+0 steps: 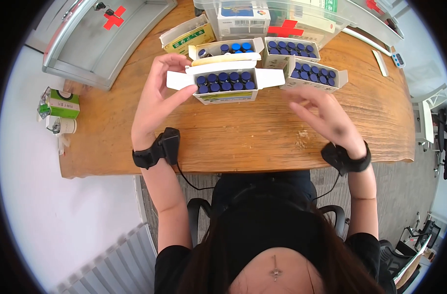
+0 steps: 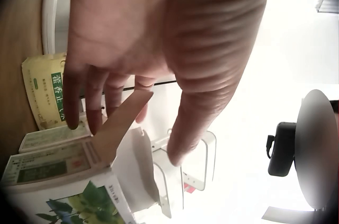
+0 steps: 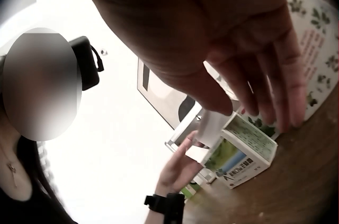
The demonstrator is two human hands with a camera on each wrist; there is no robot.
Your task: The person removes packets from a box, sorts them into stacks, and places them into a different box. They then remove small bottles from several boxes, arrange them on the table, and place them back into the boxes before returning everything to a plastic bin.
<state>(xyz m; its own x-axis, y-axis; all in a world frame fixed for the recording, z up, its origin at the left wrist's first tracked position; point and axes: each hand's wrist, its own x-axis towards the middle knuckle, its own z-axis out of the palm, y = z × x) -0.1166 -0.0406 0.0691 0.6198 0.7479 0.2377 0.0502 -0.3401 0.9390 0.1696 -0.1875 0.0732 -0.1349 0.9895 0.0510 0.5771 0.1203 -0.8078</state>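
Observation:
An opened white box (image 1: 228,98) with rows of blue-capped vials (image 1: 226,82) stands on the wooden table, its side flaps spread. At its left flap is my left hand (image 1: 157,95), thumb and fingers apart around the flap; whether they touch it I cannot tell. The same box (image 2: 79,195) shows below the left hand (image 2: 159,38) in the left wrist view. My right hand (image 1: 326,115), slightly blurred, hovers right of the box with loosely bent fingers and holds nothing. In the right wrist view the right hand (image 3: 228,38) is above the box (image 3: 241,166).
Behind stand another vial box (image 1: 223,49), a yellow-green box (image 1: 189,36) and a clear plastic bin (image 1: 351,17). Two more vial boxes (image 1: 292,61) (image 1: 314,76) are at the right. A grey case (image 1: 105,54) and a green box (image 1: 64,104) lie left; a thermometer (image 1: 398,60) lies right.

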